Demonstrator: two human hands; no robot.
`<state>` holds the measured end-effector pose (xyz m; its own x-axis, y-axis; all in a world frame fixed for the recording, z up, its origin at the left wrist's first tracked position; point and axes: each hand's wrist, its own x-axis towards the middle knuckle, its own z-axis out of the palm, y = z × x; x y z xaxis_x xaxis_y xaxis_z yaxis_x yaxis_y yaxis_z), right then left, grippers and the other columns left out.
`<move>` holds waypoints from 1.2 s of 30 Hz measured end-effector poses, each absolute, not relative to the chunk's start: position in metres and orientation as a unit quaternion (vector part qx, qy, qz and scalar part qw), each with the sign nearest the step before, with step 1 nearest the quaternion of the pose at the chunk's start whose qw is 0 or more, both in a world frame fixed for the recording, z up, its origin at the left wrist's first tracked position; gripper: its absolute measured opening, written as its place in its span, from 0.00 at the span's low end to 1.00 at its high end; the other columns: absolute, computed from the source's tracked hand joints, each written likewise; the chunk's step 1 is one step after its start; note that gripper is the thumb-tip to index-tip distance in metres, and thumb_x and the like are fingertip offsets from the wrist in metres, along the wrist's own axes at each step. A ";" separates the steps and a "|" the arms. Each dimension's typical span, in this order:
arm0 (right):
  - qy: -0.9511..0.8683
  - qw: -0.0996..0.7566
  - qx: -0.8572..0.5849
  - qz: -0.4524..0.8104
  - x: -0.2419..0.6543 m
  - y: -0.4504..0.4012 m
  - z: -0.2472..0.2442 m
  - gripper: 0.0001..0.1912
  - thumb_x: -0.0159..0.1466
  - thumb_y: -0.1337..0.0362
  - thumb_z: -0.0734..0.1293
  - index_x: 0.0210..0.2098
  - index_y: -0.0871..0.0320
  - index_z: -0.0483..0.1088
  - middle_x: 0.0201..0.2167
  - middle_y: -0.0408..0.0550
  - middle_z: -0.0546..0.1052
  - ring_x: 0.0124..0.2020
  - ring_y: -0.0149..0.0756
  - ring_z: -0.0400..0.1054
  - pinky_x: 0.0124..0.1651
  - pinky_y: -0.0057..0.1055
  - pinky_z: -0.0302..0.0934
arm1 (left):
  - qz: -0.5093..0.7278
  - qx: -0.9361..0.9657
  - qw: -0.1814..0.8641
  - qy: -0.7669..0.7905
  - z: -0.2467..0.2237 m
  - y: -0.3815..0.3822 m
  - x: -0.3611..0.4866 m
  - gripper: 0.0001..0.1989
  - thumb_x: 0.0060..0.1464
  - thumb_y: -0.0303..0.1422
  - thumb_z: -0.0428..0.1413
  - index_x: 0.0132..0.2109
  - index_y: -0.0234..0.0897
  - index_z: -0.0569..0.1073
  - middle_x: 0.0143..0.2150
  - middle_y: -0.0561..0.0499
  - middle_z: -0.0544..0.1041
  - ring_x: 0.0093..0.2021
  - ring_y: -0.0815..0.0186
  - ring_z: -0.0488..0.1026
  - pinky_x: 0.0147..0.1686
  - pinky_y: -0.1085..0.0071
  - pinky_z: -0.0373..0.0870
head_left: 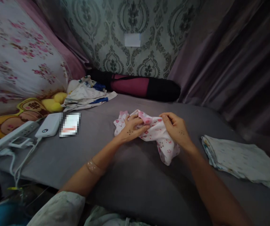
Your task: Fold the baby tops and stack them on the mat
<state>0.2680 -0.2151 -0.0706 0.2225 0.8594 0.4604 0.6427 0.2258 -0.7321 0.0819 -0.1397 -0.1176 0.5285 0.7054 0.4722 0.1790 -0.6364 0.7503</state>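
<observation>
A small white garment (147, 134) with pink and red prints and pink trim, apparently baby clothing, lies bunched on the grey sheet in front of me. My left hand (133, 128) is over its left part, the fingers bent around the cloth beside a pink-trimmed edge. At the garment's upper right edge, my right hand (175, 127) pinches the fabric between thumb and fingers. One printed end of the cloth hangs down toward me below my right hand. Part of the garment is hidden under both hands.
The grey sheet (130, 179) spreads around the garment. A folded pale cloth (245, 160) lies right. At left are a power strip (24, 130), a white power bank (48, 125), cables, a blurred-out phone-like item (70, 125) and crumpled clothes (85, 95). A black-and-maroon roll (130, 85) lies behind.
</observation>
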 end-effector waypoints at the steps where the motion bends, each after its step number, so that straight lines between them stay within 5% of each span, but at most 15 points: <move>1: -0.612 0.483 -0.615 0.117 0.270 -0.216 -0.075 0.17 0.66 0.53 0.60 0.37 0.58 0.74 0.34 0.49 0.78 0.38 0.38 0.71 0.42 0.34 0.63 | 0.397 0.813 0.330 0.270 -0.120 -0.140 0.084 0.09 0.53 0.42 0.59 0.33 0.43 0.77 0.39 0.50 0.74 0.50 0.57 0.65 0.60 0.56 0.51; 5: -0.617 0.450 -0.635 0.117 0.280 -0.224 -0.088 0.16 0.63 0.52 0.63 0.40 0.57 0.75 0.37 0.48 0.79 0.39 0.39 0.72 0.43 0.34 0.64 | 0.382 0.810 0.369 0.247 -0.122 -0.137 0.089 0.13 0.56 0.40 0.56 0.27 0.40 0.73 0.25 0.54 0.67 0.31 0.66 0.65 0.43 0.67 0.64; 8: -0.642 0.379 -0.653 0.138 0.295 -0.231 -0.096 0.15 0.63 0.53 0.65 0.42 0.55 0.75 0.38 0.47 0.79 0.38 0.39 0.72 0.41 0.34 0.64 | 0.386 0.802 0.398 0.224 -0.117 -0.137 0.090 0.11 0.57 0.39 0.55 0.31 0.41 0.76 0.26 0.53 0.71 0.30 0.67 0.66 0.37 0.70 0.64; 12: -0.708 0.288 -0.638 0.091 0.306 -0.238 -0.098 0.13 0.64 0.55 0.64 0.42 0.54 0.76 0.41 0.49 0.77 0.42 0.41 0.71 0.46 0.38 0.63 | 0.386 0.797 0.415 0.209 -0.109 -0.145 0.096 0.07 0.56 0.38 0.57 0.36 0.46 0.80 0.33 0.52 0.78 0.36 0.65 0.71 0.42 0.69 0.64; 16: -0.735 0.314 -0.600 0.044 0.295 -0.240 -0.092 0.18 0.63 0.56 0.66 0.51 0.52 0.71 0.49 0.50 0.74 0.51 0.45 0.67 0.54 0.42 0.59 | 0.388 0.787 0.430 0.212 -0.104 -0.156 0.108 0.06 0.54 0.37 0.59 0.35 0.47 0.81 0.35 0.51 0.80 0.38 0.64 0.71 0.47 0.66 0.63; 25: -0.684 0.341 -0.630 0.137 0.288 -0.241 -0.097 0.12 0.63 0.57 0.65 0.42 0.55 0.75 0.35 0.44 0.78 0.34 0.35 0.70 0.37 0.29 0.61 | 0.391 0.784 0.415 0.244 -0.112 -0.144 0.096 0.15 0.62 0.39 0.49 0.37 0.40 0.78 0.35 0.49 0.80 0.36 0.65 0.74 0.38 0.70 0.68; 30: -0.658 0.353 -0.645 0.160 0.294 -0.244 -0.101 0.16 0.64 0.53 0.63 0.42 0.56 0.76 0.31 0.43 0.77 0.27 0.32 0.67 0.27 0.25 0.57 | 0.359 0.806 0.368 0.292 -0.138 -0.127 0.073 0.11 0.55 0.38 0.55 0.43 0.40 0.75 0.37 0.48 0.78 0.35 0.64 0.73 0.36 0.70 0.68; 36: -0.663 0.381 -0.630 0.138 0.276 -0.249 -0.096 0.17 0.66 0.53 0.61 0.45 0.55 0.75 0.31 0.44 0.77 0.30 0.33 0.69 0.30 0.26 0.60 | 0.340 0.839 0.281 0.319 -0.159 -0.131 0.075 0.14 0.45 0.37 0.62 0.39 0.41 0.72 0.37 0.47 0.75 0.37 0.59 0.72 0.42 0.63 0.67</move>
